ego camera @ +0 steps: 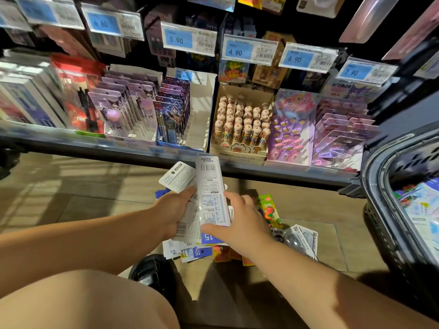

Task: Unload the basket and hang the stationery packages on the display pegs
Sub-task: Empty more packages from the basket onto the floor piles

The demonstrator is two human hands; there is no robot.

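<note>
White card backs face us: our left hand (174, 210) grips a fanned bunch of packages (177, 175), two tops showing, while our right hand (242, 222) closes its fingers (235, 199) on the long pen pack (210, 186). We should slide it out squarely, hang-hole upward, toward the tagged pegs (188, 40). One basket (380, 186) sits to our right, and one loose pile (297, 236) lies on the floor.

Ahead runs the shelf (71, 144), a pen box (238, 149) on it, price tags (249, 50) above. The basket (377, 186) stands at the right. A pile (197, 252) lies on the floor before the shelf. The left hand (173, 210) and right hand (244, 224) hold packs (210, 186) just over it.
</note>
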